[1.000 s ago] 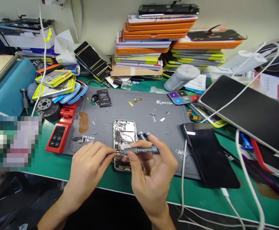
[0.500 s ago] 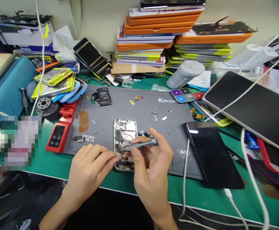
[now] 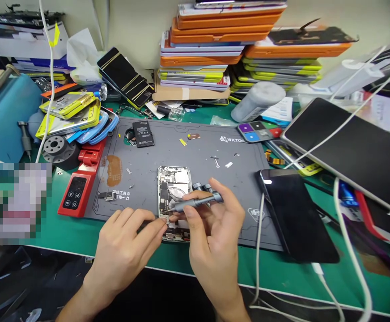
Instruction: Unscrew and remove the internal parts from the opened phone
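Note:
An opened phone (image 3: 175, 176) lies on the grey work mat with its inner boards and connectors exposed. My right hand (image 3: 215, 237) grips a slim grey screwdriver (image 3: 195, 202) between thumb and fingers, its tip pointing left over the phone's middle. Dark cylindrical pieces (image 3: 200, 185) show behind the right fingers, partly hidden. At the phone's lower left edge, the thumb and fingertips of my left hand (image 3: 124, 250) are pressed together; whatever they pinch is hidden.
A phone battery (image 3: 144, 134), small metal parts (image 3: 217, 162) and a bracket piece (image 3: 107, 196) lie on the mat (image 3: 201, 152). A red control unit (image 3: 72, 192) borders it at left. A dark-screened phone (image 3: 298, 219) with white cables is at right. Stacked orange cases (image 3: 222, 36) stand behind.
The view has shifted slightly, so the bench's left side sits a little further left. Both hands stay at the phone, and the screwdriver tip remains over nearly the same spot.

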Tool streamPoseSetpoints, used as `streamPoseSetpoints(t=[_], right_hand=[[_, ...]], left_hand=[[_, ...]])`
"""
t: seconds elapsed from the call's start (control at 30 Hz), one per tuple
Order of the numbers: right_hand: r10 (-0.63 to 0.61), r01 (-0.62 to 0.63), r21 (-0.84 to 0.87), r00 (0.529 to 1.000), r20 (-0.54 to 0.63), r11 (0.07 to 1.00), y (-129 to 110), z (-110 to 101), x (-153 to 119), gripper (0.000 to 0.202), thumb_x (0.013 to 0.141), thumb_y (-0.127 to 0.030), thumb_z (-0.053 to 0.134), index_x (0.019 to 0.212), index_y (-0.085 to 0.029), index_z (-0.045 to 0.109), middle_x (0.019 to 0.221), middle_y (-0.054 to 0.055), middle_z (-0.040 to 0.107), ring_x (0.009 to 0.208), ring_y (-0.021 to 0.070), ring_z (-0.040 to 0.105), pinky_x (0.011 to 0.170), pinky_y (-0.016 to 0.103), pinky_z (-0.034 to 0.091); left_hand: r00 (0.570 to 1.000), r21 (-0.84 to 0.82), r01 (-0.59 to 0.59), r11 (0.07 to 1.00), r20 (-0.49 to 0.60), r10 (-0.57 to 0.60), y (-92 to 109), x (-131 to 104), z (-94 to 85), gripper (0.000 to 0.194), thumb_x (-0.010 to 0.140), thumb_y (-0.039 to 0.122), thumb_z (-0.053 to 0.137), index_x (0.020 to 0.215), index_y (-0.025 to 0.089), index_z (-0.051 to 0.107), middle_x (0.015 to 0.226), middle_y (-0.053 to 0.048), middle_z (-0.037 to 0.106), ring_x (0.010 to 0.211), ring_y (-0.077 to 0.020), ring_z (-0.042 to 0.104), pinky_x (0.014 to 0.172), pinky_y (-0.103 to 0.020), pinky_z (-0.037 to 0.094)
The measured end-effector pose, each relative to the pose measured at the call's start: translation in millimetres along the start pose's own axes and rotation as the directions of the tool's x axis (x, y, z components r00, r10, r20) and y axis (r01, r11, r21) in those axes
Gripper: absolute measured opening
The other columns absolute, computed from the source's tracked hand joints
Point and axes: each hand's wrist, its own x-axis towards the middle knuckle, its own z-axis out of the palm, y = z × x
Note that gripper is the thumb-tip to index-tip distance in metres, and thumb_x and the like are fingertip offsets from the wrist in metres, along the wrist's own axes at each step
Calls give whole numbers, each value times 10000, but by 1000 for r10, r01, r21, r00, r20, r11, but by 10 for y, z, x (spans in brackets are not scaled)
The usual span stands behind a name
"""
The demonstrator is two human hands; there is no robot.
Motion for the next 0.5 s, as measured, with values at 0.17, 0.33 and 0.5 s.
streamPoseSetpoints(t=[0.17, 0.33, 0.5], right_hand=[[-36, 36, -17, 999, -4, 999, -13, 7, 16, 575, 1084, -127, 572, 1600, -342, 438, 1133, 43, 694, 740, 137, 757, 687, 285, 732], [-23, 22, -39, 999, -34, 999, -17, 14, 2, 568, 1079, -134, 581, 1600, -320, 453, 1123, 57, 702, 889, 177, 789, 735, 308, 739], [-1, 7, 58, 995, -98, 998, -48, -26, -15, 565, 1078, -138, 560, 1592, -360, 489, 1080, 31, 687, 736, 139, 696, 626, 273, 686]], left_hand=[[1000, 13, -13, 1000, 6, 13, 6, -38, -2, 115, 1101, 150, 650, 1142, 201, 744, 944, -12, 775, 748, -172, 596, 695, -350, 430], [1000, -27, -7, 1000, -7, 7, -3, -54, 20, 102, 1089, 146, 667, 1141, 183, 746, 958, -20, 766, 764, -183, 578, 700, -358, 419], [999, -60, 43, 997, 11, -43, -12, -72, 36, 73, 1099, 184, 672, 1131, 200, 736, 963, -14, 761, 779, -181, 599, 725, -354, 433]])
